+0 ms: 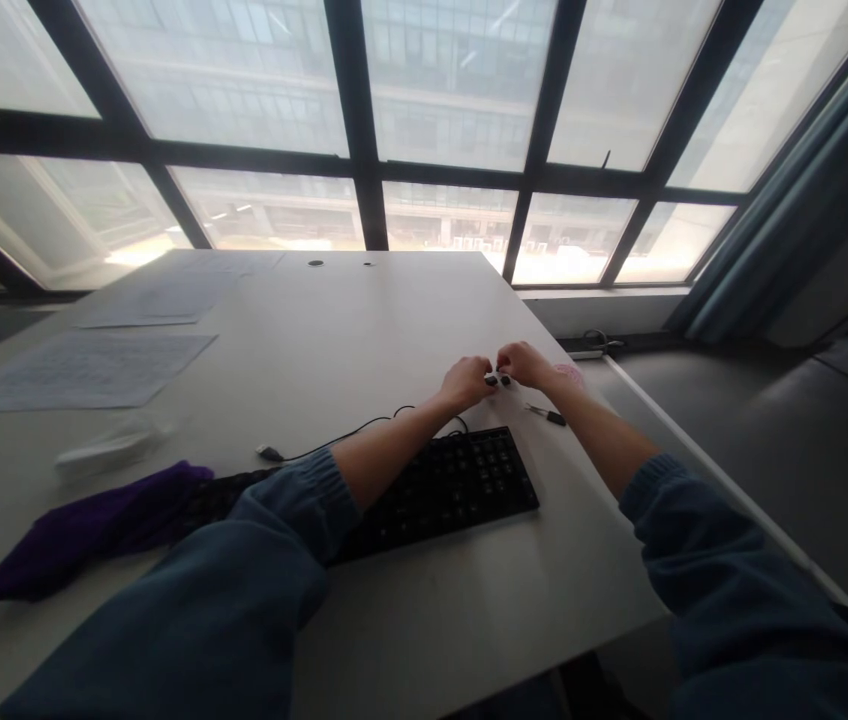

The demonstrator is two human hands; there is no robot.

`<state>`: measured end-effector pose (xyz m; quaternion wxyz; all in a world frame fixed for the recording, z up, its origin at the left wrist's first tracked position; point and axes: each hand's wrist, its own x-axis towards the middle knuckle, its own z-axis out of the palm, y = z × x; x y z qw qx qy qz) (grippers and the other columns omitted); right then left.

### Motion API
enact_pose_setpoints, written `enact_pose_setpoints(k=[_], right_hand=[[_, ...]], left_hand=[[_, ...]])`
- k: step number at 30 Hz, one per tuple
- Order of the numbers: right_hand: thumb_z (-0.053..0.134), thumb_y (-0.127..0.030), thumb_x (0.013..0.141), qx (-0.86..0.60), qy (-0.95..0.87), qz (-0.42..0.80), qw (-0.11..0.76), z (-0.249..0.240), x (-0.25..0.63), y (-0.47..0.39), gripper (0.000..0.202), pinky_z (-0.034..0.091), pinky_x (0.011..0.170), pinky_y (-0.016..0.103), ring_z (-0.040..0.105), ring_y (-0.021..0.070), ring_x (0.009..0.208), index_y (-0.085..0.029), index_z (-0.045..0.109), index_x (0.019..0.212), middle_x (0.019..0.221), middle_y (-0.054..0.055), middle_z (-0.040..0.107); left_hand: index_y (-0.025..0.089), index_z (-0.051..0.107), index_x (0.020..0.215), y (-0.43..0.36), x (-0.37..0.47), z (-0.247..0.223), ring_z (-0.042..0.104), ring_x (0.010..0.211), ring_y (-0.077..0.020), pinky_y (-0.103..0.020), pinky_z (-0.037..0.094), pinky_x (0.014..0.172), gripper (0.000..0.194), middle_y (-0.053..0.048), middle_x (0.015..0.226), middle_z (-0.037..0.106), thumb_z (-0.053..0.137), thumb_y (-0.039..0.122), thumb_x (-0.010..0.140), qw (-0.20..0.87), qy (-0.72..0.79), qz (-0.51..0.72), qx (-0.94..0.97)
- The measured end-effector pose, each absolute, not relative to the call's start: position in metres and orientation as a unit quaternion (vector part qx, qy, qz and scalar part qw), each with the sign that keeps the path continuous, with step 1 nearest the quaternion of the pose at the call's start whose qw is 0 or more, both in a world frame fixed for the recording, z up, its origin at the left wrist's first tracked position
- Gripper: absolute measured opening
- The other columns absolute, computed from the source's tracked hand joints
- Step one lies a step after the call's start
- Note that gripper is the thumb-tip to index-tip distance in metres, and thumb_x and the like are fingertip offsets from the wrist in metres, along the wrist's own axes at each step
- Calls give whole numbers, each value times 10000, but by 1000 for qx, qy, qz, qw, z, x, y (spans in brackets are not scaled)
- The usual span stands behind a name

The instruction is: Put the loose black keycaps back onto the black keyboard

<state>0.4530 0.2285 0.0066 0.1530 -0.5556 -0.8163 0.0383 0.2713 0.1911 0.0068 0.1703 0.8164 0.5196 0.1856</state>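
Note:
My left hand [467, 382] is closed with its fingertips on a small black piece [491, 380] that looks like a keycap, just above the white desk. Beside it, my right hand [523, 364] has its fingers curled together over another small black piece [506, 381]. What sits between the right fingertips is too small to make out. Nearer to me lies a black keyboard [461, 490], its left part hidden under my left forearm. A small tool with a black handle and thin metal tip [548, 414] rests on the desk under my right wrist.
The keyboard's cable ends in a USB plug [269, 454]. At left lie a purple cloth [101, 530], a whitish clear packet [105, 448] and printed sheets [79, 370]. Something pink [569, 374] shows behind my right wrist. The desk's right edge [611, 440] runs under my right forearm.

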Motion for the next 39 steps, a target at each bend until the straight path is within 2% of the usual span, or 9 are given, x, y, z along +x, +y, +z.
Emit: enact_pose_setpoints(k=[7,11,14,17,28,33,39], right_hand=[[676,-179,899,-523,-799,23,296,25,457,137,61,524,816,286,674,180,853,-174,736,899,971,72,749],[662,-191,927,-407,-814,112,399,10,448,47,57,550,844,338,679,203,922,-222,709,919,973,55,727],[637,-169,944,-377,-828,143,388,-4,443,1,99,557,828,365,667,212,916,-241,704,928,948,52,721],[615,-145,954,-376,-841,138,363,-12,441,-14,132,558,831,386,650,221,923,-242,700,928,955,60,718],[607,-81,932,-400,-865,121,279,3,439,-7,218,551,788,339,666,207,872,-218,707,795,915,50,743],[624,-95,917,-402,-854,151,292,6,440,-5,200,567,794,342,698,205,859,-223,729,805,929,51,758],[594,-111,938,-405,-867,116,266,7,440,-8,214,569,762,359,685,219,837,-225,743,836,891,64,749]], left_hand=[[208,778,1059,145,249,23,699,1010,-225,-320,534,944,229,-63,1107,768,622,245,896,171,464,208,844],[242,791,1030,91,228,24,693,1033,-204,-299,515,970,225,-29,1101,768,605,221,904,181,386,207,880],[239,783,1077,58,214,21,672,1085,-226,-345,495,1015,243,-42,1138,758,598,220,921,165,320,204,910],[240,775,1107,41,207,16,645,1139,-253,-389,482,1040,241,-49,1228,730,614,243,927,142,315,201,917],[243,771,1124,32,208,-3,606,1173,-269,-438,475,1065,252,-65,1291,688,611,230,929,134,341,232,901],[238,768,1122,32,207,-5,599,1166,-266,-430,465,1072,243,-63,1275,693,623,231,926,141,335,240,900],[234,768,1104,33,208,-5,611,1141,-262,-433,466,1062,229,-60,1259,696,626,235,924,134,337,239,901]])
